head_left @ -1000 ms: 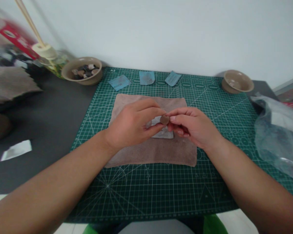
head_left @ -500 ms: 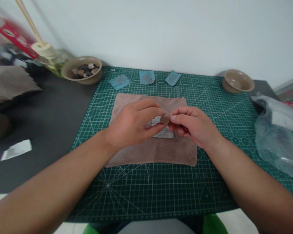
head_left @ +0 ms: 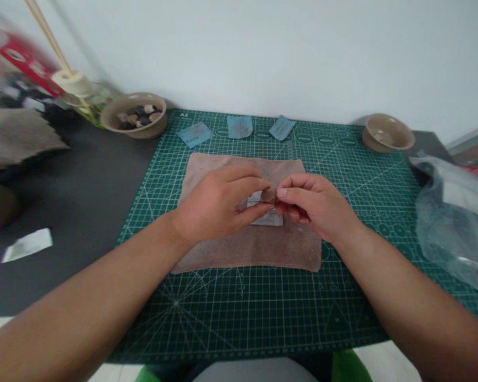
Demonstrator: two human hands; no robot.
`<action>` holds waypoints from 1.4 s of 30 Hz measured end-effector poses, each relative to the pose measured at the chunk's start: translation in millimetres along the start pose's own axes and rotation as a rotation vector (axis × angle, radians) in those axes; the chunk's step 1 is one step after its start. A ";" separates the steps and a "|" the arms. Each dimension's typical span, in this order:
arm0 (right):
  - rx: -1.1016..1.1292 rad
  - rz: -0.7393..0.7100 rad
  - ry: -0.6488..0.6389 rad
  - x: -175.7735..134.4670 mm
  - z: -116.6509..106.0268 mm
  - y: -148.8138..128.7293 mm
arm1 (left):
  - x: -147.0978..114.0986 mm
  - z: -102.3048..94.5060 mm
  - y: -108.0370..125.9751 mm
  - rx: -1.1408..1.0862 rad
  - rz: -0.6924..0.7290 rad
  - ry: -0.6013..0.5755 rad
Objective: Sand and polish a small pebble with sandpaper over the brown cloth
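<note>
A small brown stone (head_left: 268,196) is pinched between the thumb and index finger of my left hand (head_left: 219,204). My right hand (head_left: 316,204) is closed at the stone's right side, its thumb and fingertips pressed against that edge. Both hands hover over a brownish-pink cloth (head_left: 247,246). Under the fingers lies a greyish-white square piece (head_left: 266,217) on the cloth, partly covered by my left hand. Whether my right fingers hold anything besides the stone's edge is hidden.
A green cutting mat (head_left: 223,313) carries the cloth. At its back lie three blue sandpaper pieces (head_left: 239,127). A bowl of stones (head_left: 153,127) stands back left, another bowl (head_left: 388,132) back right. A clear plastic bag (head_left: 454,217) lies right, a white scrap (head_left: 27,245) left.
The stone has turned slightly between my fingertips. Both hands stay in nearly the same place over the cloth.
</note>
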State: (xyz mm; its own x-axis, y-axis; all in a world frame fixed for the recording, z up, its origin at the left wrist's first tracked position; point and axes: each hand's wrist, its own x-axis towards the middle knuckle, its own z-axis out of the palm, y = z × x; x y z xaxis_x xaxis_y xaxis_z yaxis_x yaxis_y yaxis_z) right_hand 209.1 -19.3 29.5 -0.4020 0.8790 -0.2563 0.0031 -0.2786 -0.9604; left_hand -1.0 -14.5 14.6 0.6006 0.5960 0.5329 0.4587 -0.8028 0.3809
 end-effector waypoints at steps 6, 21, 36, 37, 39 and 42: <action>0.001 -0.027 -0.016 -0.8 -1.0 1.7 | -0.2 0.7 -0.8 -0.003 0.047 0.003; -0.143 -0.256 0.052 -0.6 -1.7 3.3 | 2.2 -0.1 1.5 -0.025 0.073 -0.021; -0.401 -0.381 0.033 -4.0 -4.0 4.7 | 1.4 1.3 -1.1 0.010 0.090 -0.016; -0.402 -0.371 0.038 -4.2 -3.6 4.4 | 1.5 1.3 -1.0 0.005 0.090 -0.015; -0.401 -0.352 0.046 -4.5 -2.9 4.0 | 1.4 1.2 -0.8 -0.008 0.090 -0.008; -0.387 -0.324 0.048 -4.1 -2.4 3.4 | 0.7 0.9 -0.4 -0.018 0.092 0.002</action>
State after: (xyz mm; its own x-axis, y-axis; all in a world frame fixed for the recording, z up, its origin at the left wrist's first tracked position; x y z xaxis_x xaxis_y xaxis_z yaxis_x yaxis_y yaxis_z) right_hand 213.0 -22.9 27.0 -0.3962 0.9158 0.0659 0.2275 0.1675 -0.9593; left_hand -0.2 -13.7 14.1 0.6384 0.5198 0.5676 0.3898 -0.8543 0.3439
